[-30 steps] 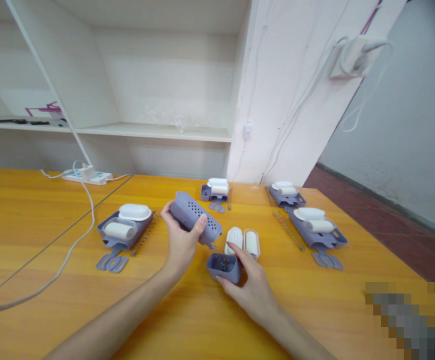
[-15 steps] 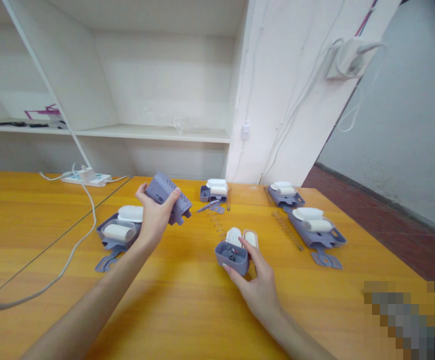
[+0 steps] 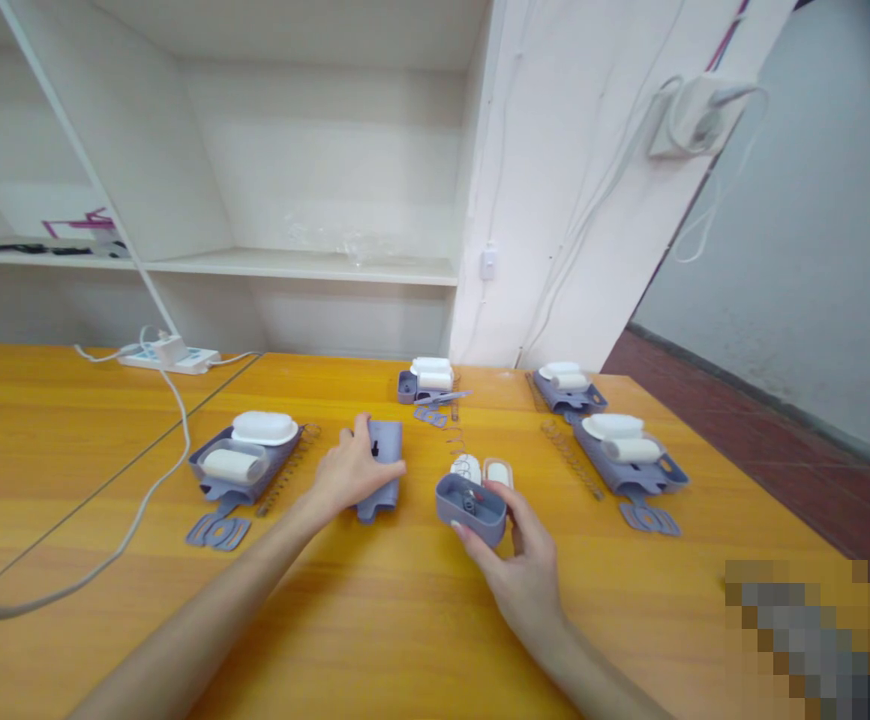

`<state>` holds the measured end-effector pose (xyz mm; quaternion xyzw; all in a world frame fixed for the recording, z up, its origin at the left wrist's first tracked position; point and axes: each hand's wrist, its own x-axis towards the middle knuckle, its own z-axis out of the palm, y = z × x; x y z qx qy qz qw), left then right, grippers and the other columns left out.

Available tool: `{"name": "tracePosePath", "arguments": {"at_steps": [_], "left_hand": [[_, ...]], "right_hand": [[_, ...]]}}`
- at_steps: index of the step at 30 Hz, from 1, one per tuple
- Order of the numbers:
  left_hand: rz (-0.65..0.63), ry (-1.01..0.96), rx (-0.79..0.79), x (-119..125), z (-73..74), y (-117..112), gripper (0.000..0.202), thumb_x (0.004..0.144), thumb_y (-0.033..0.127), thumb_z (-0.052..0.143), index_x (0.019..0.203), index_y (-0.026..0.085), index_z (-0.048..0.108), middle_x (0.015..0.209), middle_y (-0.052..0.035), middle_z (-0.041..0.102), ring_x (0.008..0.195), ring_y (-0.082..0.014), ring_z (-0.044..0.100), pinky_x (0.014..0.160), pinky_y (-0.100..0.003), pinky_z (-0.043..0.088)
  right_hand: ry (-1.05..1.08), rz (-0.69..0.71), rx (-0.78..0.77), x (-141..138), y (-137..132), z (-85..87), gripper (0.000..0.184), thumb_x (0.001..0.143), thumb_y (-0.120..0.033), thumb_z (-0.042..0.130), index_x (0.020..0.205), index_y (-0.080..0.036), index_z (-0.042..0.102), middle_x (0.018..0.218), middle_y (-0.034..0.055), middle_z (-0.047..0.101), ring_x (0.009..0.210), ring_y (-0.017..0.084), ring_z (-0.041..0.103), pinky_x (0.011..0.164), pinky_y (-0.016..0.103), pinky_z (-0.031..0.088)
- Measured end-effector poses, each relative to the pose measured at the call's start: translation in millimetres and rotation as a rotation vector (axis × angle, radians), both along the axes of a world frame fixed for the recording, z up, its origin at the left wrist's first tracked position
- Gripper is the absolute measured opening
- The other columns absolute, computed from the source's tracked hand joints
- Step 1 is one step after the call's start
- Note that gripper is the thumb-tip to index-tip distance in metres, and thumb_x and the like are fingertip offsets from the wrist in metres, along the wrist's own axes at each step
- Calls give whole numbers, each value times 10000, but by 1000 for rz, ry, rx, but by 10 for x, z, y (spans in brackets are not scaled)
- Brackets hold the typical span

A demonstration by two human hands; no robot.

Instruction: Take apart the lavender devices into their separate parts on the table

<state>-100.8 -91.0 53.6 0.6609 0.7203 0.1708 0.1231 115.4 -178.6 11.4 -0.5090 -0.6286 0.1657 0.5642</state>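
My left hand (image 3: 346,470) lies on a long purple perforated case (image 3: 379,480) that rests flat on the wooden table (image 3: 375,620), fingers curled over its left side. My right hand (image 3: 519,560) holds a small open purple tub (image 3: 471,505) with small parts inside it, just above the table. Right behind the tub lie two white oval pieces (image 3: 482,470) side by side. A thin metal spring (image 3: 456,437) lies on the table beyond them.
A purple tray with white parts (image 3: 244,458) and flat purple pieces (image 3: 217,528) sits to the left. More such sets stand at the back middle (image 3: 426,380) and right (image 3: 626,450). A white cable (image 3: 142,500) and power strip (image 3: 165,355) lie at the left.
My left hand has brought the perforated case down from mid-air and laid it flat on the table. My right hand has stayed on the small tub, shifting slightly right.
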Motion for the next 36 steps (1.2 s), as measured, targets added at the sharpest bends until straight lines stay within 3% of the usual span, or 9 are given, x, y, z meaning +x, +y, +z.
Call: {"name": "tracePosePath", "arguments": {"at_steps": [11, 36], "left_hand": [[-92, 72, -58, 57, -42, 4, 827, 666, 630, 528, 1310, 159, 311, 1126, -179, 535, 1028, -332, 572, 815, -368, 416], [-97, 85, -35, 27, -173, 32, 884, 675, 677, 476, 1371, 171, 273, 1207, -184, 464, 1107, -355, 505, 857, -387, 388]], "right_hand": [[11, 48, -24, -3, -14, -11, 397, 744, -323, 684, 1093, -203, 536, 1012, 62, 641, 889, 190, 632, 803, 327, 523], [-100, 32, 134, 9, -44, -9, 432, 732, -282, 701, 1118, -224, 515, 1013, 39, 633, 910, 179, 624, 805, 303, 520]]}}
